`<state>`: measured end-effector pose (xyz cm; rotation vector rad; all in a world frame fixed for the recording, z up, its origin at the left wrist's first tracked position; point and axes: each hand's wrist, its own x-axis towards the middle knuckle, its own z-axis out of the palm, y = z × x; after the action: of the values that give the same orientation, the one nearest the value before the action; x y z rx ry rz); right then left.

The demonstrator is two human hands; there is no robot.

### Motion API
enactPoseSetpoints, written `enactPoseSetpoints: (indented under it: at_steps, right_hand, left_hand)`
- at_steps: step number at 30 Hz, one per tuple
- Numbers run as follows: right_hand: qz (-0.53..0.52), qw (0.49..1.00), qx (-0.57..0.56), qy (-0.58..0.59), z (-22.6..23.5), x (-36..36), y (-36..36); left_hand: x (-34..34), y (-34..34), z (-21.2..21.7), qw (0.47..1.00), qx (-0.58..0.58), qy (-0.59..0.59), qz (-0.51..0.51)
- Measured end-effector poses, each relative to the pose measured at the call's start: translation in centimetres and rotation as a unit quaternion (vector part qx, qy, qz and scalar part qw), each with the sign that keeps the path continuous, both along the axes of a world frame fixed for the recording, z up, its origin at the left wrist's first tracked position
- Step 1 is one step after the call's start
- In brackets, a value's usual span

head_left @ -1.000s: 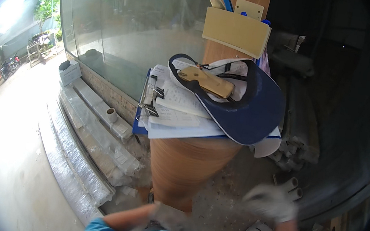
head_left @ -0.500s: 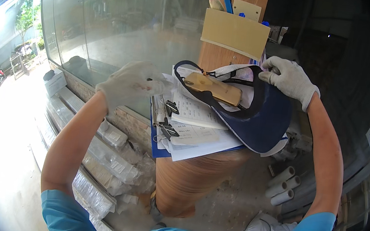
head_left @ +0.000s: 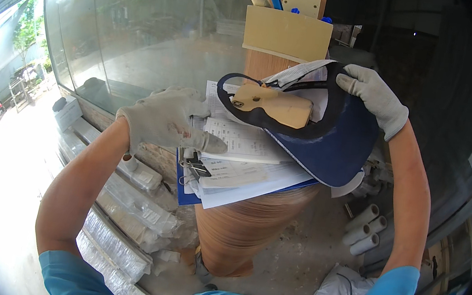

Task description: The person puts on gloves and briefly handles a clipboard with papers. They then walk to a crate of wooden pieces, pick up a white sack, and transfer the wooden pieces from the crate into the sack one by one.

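Note:
A navy cap [head_left: 350, 141] lies upturned on a stack of papers [head_left: 245, 172], with a gold phone [head_left: 276, 106] inside it. My right hand [head_left: 374, 98], in a whitish work glove, grips the cap's far right edge between thumb and fingers. At the papers' left side is my left hand [head_left: 169, 117], also gloved and with dark stains. Its thumb and fingers are spread apart, the thumb reaching over the sheets. Beneath the papers shows a blue clipboard [head_left: 184, 197]. A black binder clip [head_left: 197, 165] sits at its left edge, just below my left hand; a second clip is mostly hidden.
The stack rests on a wrapped brown roll [head_left: 244, 225]. Behind it, a beige holder [head_left: 287, 34] with pens and a cutter hangs on a wooden post. Plastic-wrapped long packs [head_left: 137, 212] line the left floor. White film rolls [head_left: 364, 243] and a white sack [head_left: 342, 287] lie right.
My left hand has come down and right onto the papers' left edge, spreading its fingers. My right hand stays on the cap. The view has shifted slightly.

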<state>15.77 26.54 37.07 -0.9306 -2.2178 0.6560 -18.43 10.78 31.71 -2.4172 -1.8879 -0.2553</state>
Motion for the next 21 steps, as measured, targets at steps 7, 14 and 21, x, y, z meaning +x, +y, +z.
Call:
enactPoseSetpoints:
  at_steps: [7,14,21]
  right_hand:
    - [0.034,0.995,0.006,0.093,-2.2,1.3,-0.1]
    - [0.054,0.988,-0.006,0.142,-1.9,2.3,-0.8]
    - [0.042,0.989,0.002,0.145,-2.1,3.1,-1.1]
  left_hand:
    - [1.0,-1.6,-1.1,0.994,-0.037,-0.099,-0.009]
    - [2.3,-2.6,-0.8,0.976,-0.03,-0.215,-0.004]
    - [3.8,-3.3,-0.5,0.998,-0.019,-0.032,0.05]
